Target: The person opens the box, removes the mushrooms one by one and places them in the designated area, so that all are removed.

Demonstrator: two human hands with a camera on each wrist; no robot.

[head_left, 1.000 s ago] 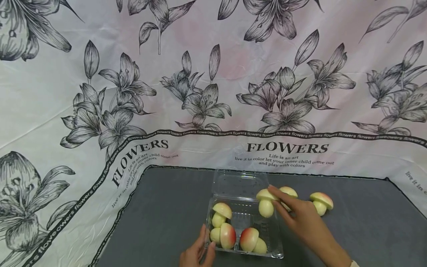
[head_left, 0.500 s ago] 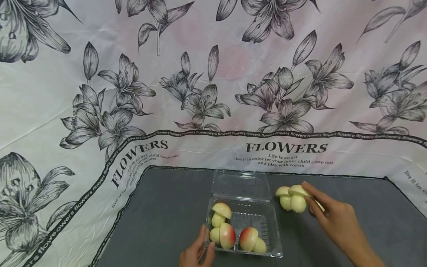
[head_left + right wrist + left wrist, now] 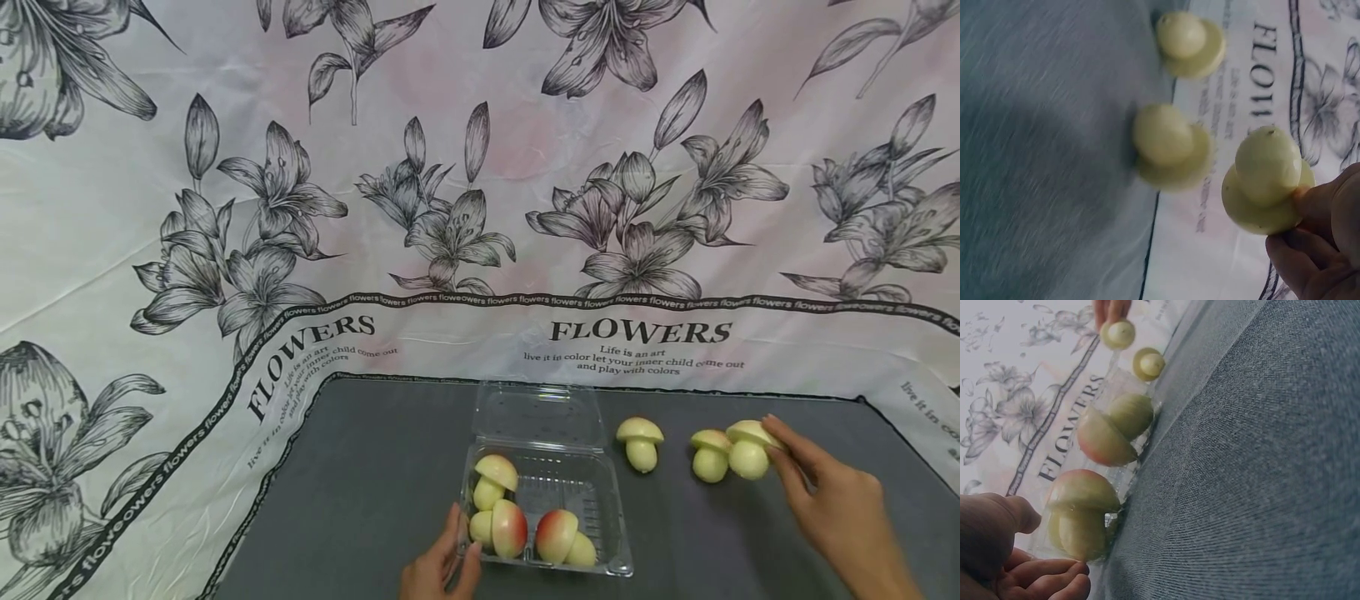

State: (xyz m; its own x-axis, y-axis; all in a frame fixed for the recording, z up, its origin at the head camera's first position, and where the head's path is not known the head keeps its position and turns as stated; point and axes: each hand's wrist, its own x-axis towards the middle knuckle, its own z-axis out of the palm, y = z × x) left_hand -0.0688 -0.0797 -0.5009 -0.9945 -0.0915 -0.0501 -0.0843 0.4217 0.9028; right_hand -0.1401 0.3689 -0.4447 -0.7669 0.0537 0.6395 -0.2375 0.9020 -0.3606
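Note:
My right hand pinches a toy mushroom by its pale yellow cap, stem downward. The right wrist view shows that mushroom between thumb and fingers. Just left of it is a second mushroom, and another upright mushroom stands farther left. An open clear plastic container holds three mushrooms: one at the back left, one at the front left and one at the front right. My left hand grips the container's near left corner with thumb and fingers.
The container's clear lid lies folded back toward the rear edge of the grey tabletop. Behind rises a white floral cloth, which also runs along the left side.
My right hand has carried its mushroom rightward from above the container, past the two mushrooms standing on the table. My left hand stays at the container.

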